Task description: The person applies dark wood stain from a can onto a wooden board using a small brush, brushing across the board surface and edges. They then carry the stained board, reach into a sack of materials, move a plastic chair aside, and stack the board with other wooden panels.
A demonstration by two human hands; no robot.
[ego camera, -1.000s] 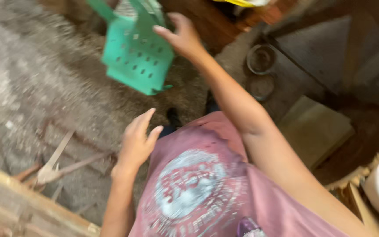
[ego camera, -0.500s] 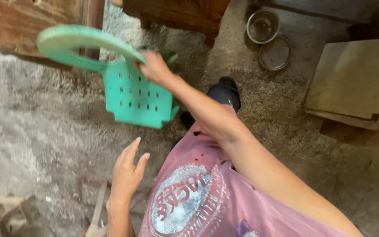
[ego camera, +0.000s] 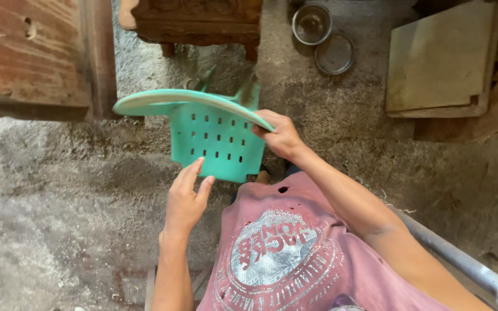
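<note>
A green plastic chair (ego camera: 217,135) with a slotted seat hangs in front of me, its curved backrest rim toward me. My right hand (ego camera: 279,135) grips that rim at its right end. My left hand (ego camera: 185,198) is open, fingers spread, just below the seat's front left edge and almost touching it. My pink printed shirt fills the lower middle of the view.
A dark carved wooden piece of furniture (ego camera: 197,26) stands at the top. A reddish wooden panel (ego camera: 36,55) lies at top left. Two round metal bowls (ego camera: 322,37) and flat boards (ego camera: 442,63) are at top right. A grey metal pipe (ego camera: 462,262) runs at lower right. Dusty concrete floor.
The chair has swung down and closer to me, still held by my right hand. My left hand has risen toward the seat. The view shifted toward the furniture.
</note>
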